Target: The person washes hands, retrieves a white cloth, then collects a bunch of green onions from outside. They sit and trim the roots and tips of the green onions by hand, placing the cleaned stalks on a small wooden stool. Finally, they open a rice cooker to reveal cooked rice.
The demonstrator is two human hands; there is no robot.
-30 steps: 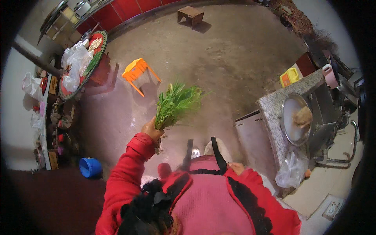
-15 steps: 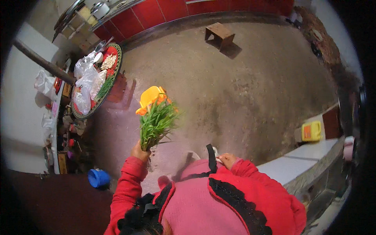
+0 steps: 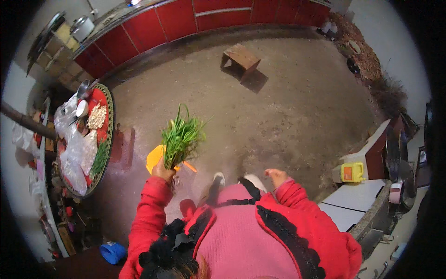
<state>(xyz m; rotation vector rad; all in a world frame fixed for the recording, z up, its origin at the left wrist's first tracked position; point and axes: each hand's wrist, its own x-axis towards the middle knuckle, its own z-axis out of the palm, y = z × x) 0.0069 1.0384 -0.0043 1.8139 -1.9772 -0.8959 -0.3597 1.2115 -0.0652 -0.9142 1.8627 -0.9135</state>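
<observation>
Brown floor [image 3: 302, 116]: spreading ahead, round table [image 3: 111, 125] at ten. Leafy bunch [image 3: 182, 139]: rising at eleven, your left hand [image 3: 162, 172] gripping it. Right hand [image 3: 277, 177]: now hanging clear of the strap [image 3: 251, 188] at one o'clock, seemingly freed, closure unclear.

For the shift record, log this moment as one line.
left hand: holding green leafy bunch; right hand: nothing visible held; orange seat: partly behind bunch; wooden stool: on floor

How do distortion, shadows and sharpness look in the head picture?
Head view: the red cabinets bow and the frame's corners are black; head view: the wooden stool casts a shadow toward its lower right; head view: the green bunch in the left hand has soft-looking tips.
</observation>
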